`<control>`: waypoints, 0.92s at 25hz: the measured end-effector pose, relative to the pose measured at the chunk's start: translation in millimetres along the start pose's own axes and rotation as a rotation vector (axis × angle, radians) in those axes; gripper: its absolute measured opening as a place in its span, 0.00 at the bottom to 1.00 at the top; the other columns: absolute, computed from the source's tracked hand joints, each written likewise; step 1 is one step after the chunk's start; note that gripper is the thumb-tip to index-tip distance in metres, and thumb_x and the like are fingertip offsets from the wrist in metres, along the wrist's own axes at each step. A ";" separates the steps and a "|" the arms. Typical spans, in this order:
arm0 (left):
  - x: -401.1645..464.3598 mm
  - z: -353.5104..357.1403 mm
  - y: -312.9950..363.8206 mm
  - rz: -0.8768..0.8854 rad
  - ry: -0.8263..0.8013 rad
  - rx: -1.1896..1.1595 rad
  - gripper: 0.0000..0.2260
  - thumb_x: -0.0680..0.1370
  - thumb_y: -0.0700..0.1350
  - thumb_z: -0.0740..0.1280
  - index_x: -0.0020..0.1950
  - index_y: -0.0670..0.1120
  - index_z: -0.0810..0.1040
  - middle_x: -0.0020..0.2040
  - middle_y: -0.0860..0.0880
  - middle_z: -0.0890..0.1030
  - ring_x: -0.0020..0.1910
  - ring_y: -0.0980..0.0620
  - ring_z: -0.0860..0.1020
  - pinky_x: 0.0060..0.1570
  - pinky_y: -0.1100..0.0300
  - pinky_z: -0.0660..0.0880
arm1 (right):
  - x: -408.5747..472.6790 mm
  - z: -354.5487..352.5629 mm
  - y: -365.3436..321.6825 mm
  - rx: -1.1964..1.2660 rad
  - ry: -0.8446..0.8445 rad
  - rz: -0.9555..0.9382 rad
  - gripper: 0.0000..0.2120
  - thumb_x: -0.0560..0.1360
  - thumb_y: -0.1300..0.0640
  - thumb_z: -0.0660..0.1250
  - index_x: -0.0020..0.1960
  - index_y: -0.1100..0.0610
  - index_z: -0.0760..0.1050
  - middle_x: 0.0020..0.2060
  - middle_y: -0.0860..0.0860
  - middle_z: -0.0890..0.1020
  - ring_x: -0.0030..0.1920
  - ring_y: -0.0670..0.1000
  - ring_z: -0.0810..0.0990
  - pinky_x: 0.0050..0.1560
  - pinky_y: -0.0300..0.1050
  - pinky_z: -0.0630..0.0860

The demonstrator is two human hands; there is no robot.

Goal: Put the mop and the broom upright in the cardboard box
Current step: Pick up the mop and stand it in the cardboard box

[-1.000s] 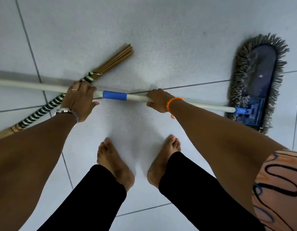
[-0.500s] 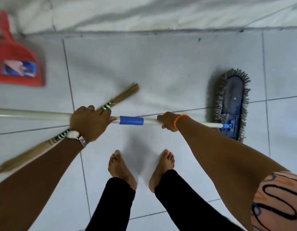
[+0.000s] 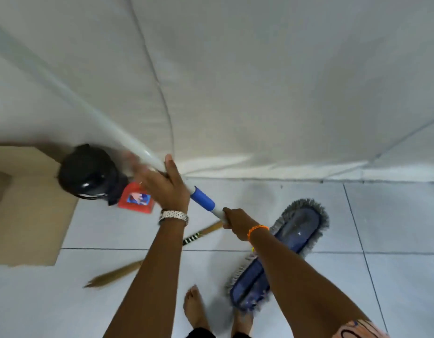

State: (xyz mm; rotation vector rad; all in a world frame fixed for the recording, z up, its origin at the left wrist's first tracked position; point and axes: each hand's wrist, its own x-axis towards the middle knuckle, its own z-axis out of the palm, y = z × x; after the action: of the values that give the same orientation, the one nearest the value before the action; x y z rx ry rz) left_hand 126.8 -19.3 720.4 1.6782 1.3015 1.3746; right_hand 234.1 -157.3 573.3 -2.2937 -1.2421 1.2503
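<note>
In both hands, tilted mop [image 3: 279,252].

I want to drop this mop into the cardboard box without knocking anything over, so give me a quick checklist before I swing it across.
1. Grip on the mop handle: the left hand and the right hand are both closed on it. Ok.
2. Mop head off the floor: cannot tell; it hangs near the feet.
3. Cardboard box in reach: at far left, only partly in view. Opening free: cannot tell.
4. Path to the box: a black round object and a red dustpan lie between. Not ok.
5. Broom on the tiles under the arms, a trip risk. Not ok.
</note>
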 end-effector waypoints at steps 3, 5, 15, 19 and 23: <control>28.6 -13.8 75.5 -0.199 -0.112 -0.420 0.06 0.80 0.43 0.61 0.52 0.40 0.70 0.31 0.53 0.72 0.25 0.59 0.73 0.29 0.61 0.72 | -23.8 -16.3 -55.1 0.086 0.069 -0.045 0.06 0.76 0.61 0.64 0.52 0.60 0.71 0.46 0.60 0.81 0.43 0.58 0.78 0.46 0.53 0.76; 55.4 -31.1 103.7 -0.203 -0.196 -0.546 0.10 0.79 0.51 0.60 0.45 0.45 0.67 0.28 0.50 0.65 0.22 0.54 0.63 0.21 0.60 0.64 | -26.3 -22.5 -92.8 0.097 0.110 -0.097 0.09 0.76 0.58 0.66 0.54 0.59 0.71 0.47 0.59 0.81 0.44 0.58 0.78 0.46 0.51 0.75; 217.9 -203.2 111.4 0.057 -0.447 -0.513 0.26 0.78 0.60 0.58 0.39 0.36 0.65 0.24 0.46 0.64 0.21 0.49 0.63 0.24 0.58 0.63 | -0.3 25.5 -346.7 0.233 0.177 -0.340 0.12 0.76 0.59 0.68 0.57 0.59 0.71 0.45 0.53 0.77 0.45 0.54 0.75 0.47 0.44 0.70; 288.6 -310.5 82.8 0.102 -0.515 -0.489 0.28 0.73 0.67 0.59 0.37 0.40 0.66 0.23 0.50 0.66 0.22 0.51 0.64 0.26 0.59 0.65 | 10.3 79.4 -469.0 0.224 0.211 -0.379 0.17 0.74 0.58 0.69 0.61 0.60 0.72 0.52 0.59 0.82 0.51 0.58 0.80 0.53 0.48 0.76; 346.2 -397.3 58.9 0.107 -0.525 -0.462 0.23 0.71 0.69 0.59 0.36 0.48 0.69 0.24 0.51 0.66 0.23 0.51 0.65 0.28 0.59 0.67 | 15.8 131.6 -569.6 0.258 0.246 -0.399 0.15 0.74 0.58 0.69 0.58 0.61 0.72 0.50 0.59 0.82 0.49 0.58 0.80 0.54 0.51 0.78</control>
State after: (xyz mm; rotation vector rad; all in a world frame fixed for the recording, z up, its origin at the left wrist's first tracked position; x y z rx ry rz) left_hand -239.1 233.2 1009.4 1.6370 0.5568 1.0770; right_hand -185.7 177.8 804.6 -1.8360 -1.2818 0.8987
